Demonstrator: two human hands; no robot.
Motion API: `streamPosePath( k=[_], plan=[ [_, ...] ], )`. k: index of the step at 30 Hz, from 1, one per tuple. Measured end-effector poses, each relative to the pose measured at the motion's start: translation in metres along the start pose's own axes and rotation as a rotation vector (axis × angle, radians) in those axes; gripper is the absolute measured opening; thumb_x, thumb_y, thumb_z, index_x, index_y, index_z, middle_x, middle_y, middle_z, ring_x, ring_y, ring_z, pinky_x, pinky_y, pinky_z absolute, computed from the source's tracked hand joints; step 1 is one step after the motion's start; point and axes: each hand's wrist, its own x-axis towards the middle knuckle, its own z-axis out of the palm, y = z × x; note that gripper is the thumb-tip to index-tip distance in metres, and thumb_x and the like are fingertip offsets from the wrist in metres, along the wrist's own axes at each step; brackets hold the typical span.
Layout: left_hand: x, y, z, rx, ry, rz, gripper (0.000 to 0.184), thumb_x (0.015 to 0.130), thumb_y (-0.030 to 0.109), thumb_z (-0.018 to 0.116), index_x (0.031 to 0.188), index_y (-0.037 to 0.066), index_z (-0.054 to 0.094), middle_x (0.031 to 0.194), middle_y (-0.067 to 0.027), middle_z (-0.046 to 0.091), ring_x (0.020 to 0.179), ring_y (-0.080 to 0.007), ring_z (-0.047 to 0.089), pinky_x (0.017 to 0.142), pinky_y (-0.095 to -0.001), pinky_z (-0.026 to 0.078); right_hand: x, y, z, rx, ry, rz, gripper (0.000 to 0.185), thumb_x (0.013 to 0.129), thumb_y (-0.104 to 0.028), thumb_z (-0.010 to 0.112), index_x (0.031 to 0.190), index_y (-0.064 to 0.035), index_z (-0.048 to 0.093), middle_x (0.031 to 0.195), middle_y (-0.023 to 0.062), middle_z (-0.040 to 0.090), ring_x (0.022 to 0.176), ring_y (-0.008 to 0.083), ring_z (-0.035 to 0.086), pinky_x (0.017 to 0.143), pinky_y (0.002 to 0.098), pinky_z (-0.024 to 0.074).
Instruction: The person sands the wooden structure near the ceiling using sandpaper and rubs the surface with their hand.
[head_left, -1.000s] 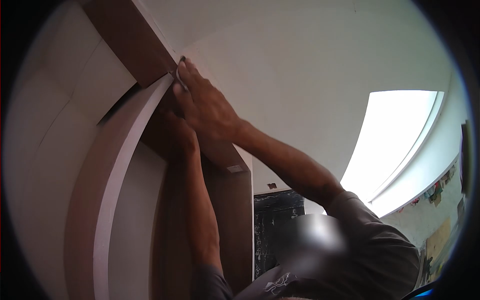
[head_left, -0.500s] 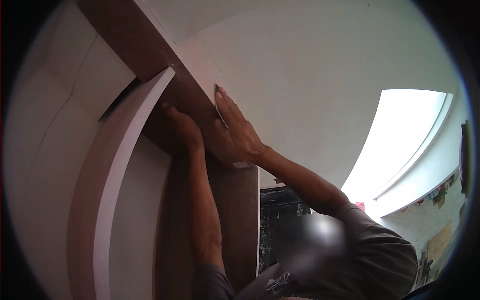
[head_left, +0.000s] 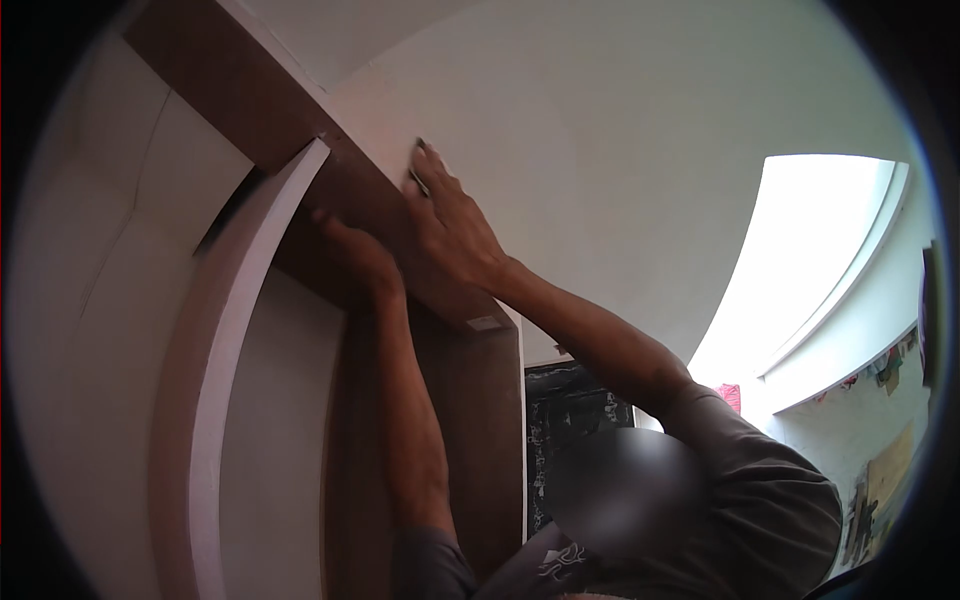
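Observation:
My right hand (head_left: 455, 225) lies along the pale edge strip of a long brown board (head_left: 225, 85), next to the wall. Under its fingertips is a small thin sheet (head_left: 418, 182), dark on one edge and pale on the other, perhaps sandpaper; most of it is hidden by the hand. Lower and to the left, my left hand (head_left: 355, 260) rests against the shaded brown face of the board. Its thumb points away from the palm, and the other fingers are partly lost in shadow.
A pale curved-looking panel edge (head_left: 215, 380) rises at the left and meets the board. Below, a brown upright panel (head_left: 470, 420) stands beside a black chalkboard-like surface (head_left: 565, 400). A bright window (head_left: 800, 250) is at the right, with a pink item (head_left: 730, 397) near it.
My right hand has slid up and left along the board's edge with the thin sheet. My left hand stays at the board, while the whole view has shifted slightly.

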Motion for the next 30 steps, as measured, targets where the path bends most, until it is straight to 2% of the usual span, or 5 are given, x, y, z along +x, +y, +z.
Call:
streamPosePath(
  k=[4, 11, 16, 20, 30],
  plan=[
    [0.009, -0.013, -0.014, 0.727, -0.309, 0.278, 0.054, 0.109, 0.036, 0.029, 0.133, -0.006, 0.054, 0.134, -0.024, 0.059, 0.122, -0.0357, 0.059, 0.106, -0.0415, 0.046, 0.043, -0.056, -0.001, 0.066, 0.046, -0.142, 0.066, 0.105, -0.031, 0.043, 0.153, 0.009, 0.023, 0.159, 0.0354, 0.023, 0.15, 0.0483, 0.021, 0.123, 0.0508, 0.0212],
    [-0.008, 0.02, -0.013, 0.004, -0.072, -0.221, 0.055, 0.108, 0.036, 0.037, 0.145, -0.004, 0.041, 0.139, -0.0242, 0.053, 0.127, -0.0357, 0.055, 0.111, -0.0422, 0.043, -0.013, -0.019, -0.004, 0.046, 0.011, -0.033, 0.065, 0.105, -0.031, 0.042, 0.15, 0.0121, 0.027, 0.155, 0.0386, 0.027, 0.147, 0.0513, 0.025, 0.122, 0.0531, 0.0224],
    [0.002, -0.067, -0.01, 0.721, 0.013, 0.614, 0.063, 0.109, 0.044, 0.031, 0.14, -0.009, 0.044, 0.137, -0.0277, 0.053, 0.127, -0.0373, 0.055, 0.109, -0.0425, 0.044, 0.044, -0.067, -0.004, 0.013, 0.083, -0.136, 0.064, 0.106, -0.03, 0.044, 0.152, 0.0102, 0.025, 0.157, 0.0351, 0.026, 0.148, 0.0489, 0.024, 0.123, 0.049, 0.0226],
    [-0.01, 0.016, -0.009, -0.195, -0.091, -0.169, 0.062, 0.109, 0.044, 0.036, 0.144, -0.008, 0.04, 0.139, -0.0272, 0.051, 0.129, -0.037, 0.053, 0.111, -0.0422, 0.043, -0.03, -0.014, -0.003, -0.014, 0.062, -0.182, 0.061, 0.104, -0.03, 0.047, 0.145, 0.0129, 0.033, 0.152, 0.04, 0.03, 0.143, 0.0531, 0.03, 0.12, 0.0555, 0.0256],
    [-0.019, 0.027, -0.001, -0.197, -0.014, -0.2, 0.061, 0.111, 0.043, 0.026, 0.141, -0.007, 0.043, 0.138, -0.026, 0.052, 0.127, -0.0332, 0.054, 0.109, -0.0413, 0.043, -0.004, -0.048, -0.009, -0.016, 0.135, -0.251, 0.063, 0.103, -0.027, 0.049, 0.148, 0.0138, 0.029, 0.151, 0.0422, 0.028, 0.143, 0.0551, 0.03, 0.119, 0.0563, 0.0274]
  ],
)
